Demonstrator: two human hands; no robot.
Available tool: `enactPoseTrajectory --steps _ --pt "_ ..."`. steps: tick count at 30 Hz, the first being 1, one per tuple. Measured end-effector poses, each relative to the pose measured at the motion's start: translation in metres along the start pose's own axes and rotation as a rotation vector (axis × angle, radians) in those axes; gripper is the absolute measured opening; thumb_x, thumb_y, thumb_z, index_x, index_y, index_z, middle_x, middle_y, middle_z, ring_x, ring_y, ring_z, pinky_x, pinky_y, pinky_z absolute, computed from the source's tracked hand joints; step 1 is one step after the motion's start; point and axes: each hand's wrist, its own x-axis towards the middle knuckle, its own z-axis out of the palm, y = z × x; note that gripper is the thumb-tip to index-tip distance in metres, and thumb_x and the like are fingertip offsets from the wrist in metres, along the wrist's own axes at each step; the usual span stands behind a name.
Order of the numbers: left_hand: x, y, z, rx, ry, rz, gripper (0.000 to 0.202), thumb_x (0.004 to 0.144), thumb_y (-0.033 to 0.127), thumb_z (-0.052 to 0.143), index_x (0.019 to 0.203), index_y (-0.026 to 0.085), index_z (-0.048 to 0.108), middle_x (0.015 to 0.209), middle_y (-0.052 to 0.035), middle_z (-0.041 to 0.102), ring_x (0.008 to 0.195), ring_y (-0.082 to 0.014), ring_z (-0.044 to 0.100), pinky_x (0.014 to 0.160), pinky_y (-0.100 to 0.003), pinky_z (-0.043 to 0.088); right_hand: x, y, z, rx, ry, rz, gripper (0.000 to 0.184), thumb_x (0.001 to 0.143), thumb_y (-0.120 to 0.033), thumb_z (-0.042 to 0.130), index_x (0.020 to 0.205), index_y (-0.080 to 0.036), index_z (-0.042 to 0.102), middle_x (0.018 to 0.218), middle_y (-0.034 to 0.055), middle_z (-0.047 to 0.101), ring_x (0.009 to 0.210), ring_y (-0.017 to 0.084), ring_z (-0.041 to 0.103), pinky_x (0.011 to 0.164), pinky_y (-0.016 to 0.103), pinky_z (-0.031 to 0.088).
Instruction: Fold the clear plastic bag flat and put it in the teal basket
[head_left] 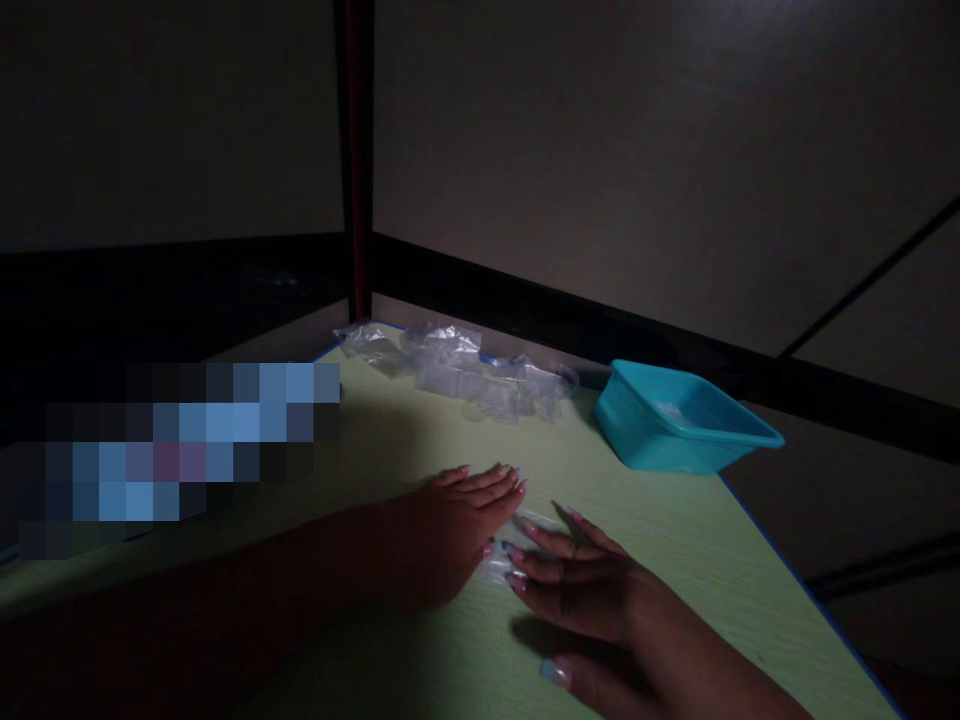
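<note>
A small clear plastic bag (pixel 495 568) lies flat on the pale green table (pixel 420 650), partly covered by both hands. My left hand (pixel 472 515) rests palm down over its left side, fingers stretched out toward the right. From the right comes my right hand (pixel 600 590), its fingers spread and its fingertips at the bag's right side; the thumb stands apart, nearer to me. Neither hand is closed round anything. Whether the bag has anything in it I cannot tell in this dim light.
Several crumpled clear plastic bags (pixel 450 365) lie along the table's far edge. A turquoise plastic basin (pixel 652 440) with something pale inside stands at the right edge. Dark-banded walls meet behind the far corner. A blurred-out patch hides the left edge.
</note>
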Motion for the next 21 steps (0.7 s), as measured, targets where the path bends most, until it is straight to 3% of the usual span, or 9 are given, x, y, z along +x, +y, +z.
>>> enactPoseTrajectory --steps 6,10,14,18,21 --pt "0.001 0.000 0.008 0.090 0.040 -0.023 0.052 0.089 0.027 0.032 0.138 0.016 0.020 0.145 -0.0073 0.016 0.133 -0.0181 0.015 0.107 -0.040 0.017 -0.004 0.001 -0.002 -0.023 -0.019 0.022 0.046 0.082 -0.038 0.052 0.126 -0.025 0.047 0.129 0.0067 0.047 0.126 0.024 0.033 0.108 0.049 0.010" --pt "0.000 0.004 0.006 0.097 0.071 -0.022 0.049 0.090 0.030 0.031 0.137 0.019 0.023 0.146 -0.0049 0.017 0.133 -0.0179 0.015 0.107 -0.044 0.013 -0.007 0.002 0.000 -0.054 0.071 0.010 0.049 0.081 -0.034 0.053 0.129 -0.027 0.042 0.132 0.0065 0.044 0.125 0.023 0.035 0.107 0.049 0.013" --pt "0.002 0.007 0.002 0.073 0.149 -0.118 0.047 0.090 0.025 0.028 0.136 0.018 0.026 0.145 -0.0059 0.021 0.133 -0.0199 0.017 0.106 -0.046 0.016 -0.005 -0.001 0.005 -0.113 0.122 0.022 0.061 0.081 -0.032 0.052 0.137 -0.024 0.028 0.140 0.0073 0.029 0.131 0.024 0.021 0.106 0.052 0.010" --pt "0.008 0.005 -0.004 -0.070 0.417 -0.219 0.043 0.088 0.020 0.028 0.129 0.012 0.036 0.138 -0.0114 0.034 0.129 -0.0215 0.025 0.105 -0.040 0.023 0.002 -0.009 0.007 -0.124 0.082 0.003 0.067 0.082 -0.041 0.051 0.139 -0.022 0.019 0.142 0.0077 0.023 0.132 0.023 0.012 0.106 0.051 0.006" --pt "0.011 0.005 -0.011 -0.300 0.656 -0.247 0.034 0.090 0.025 0.026 0.118 0.017 0.045 0.122 -0.0085 0.049 0.114 -0.0179 0.041 0.098 -0.034 0.033 0.005 -0.012 0.007 -0.104 0.019 0.003 0.067 0.082 -0.044 0.051 0.138 -0.024 0.020 0.142 0.0064 0.024 0.132 0.022 0.013 0.107 0.049 0.004"
